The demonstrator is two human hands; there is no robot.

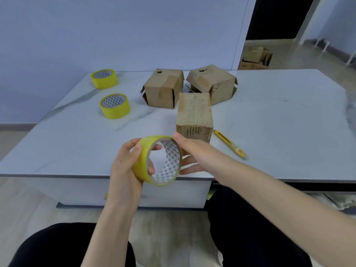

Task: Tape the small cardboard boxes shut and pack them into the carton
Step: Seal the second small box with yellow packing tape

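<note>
1. A yellow tape roll (141, 166) is held over the near edge of the worktop (279, 122) by both hands.
2. It is gripped by the left hand (123, 170), thumb on the outer band, fingers curled through the core.
3. Its right side is pinched by the right hand (194, 151), thumb on the top rim, fingers below.
4. A near box (194, 116) is set just beyond the roll. A left box (163, 89) and a right box (212, 81) are set farther back, side flaps sticking out.
5. A cutter (230, 143) is laid just right of the near box.
6. A far roll (104, 79) and a nearer roll (115, 106) are placed at the left.
7. A carton (255, 58) is seen on the floor, far right.
</note>
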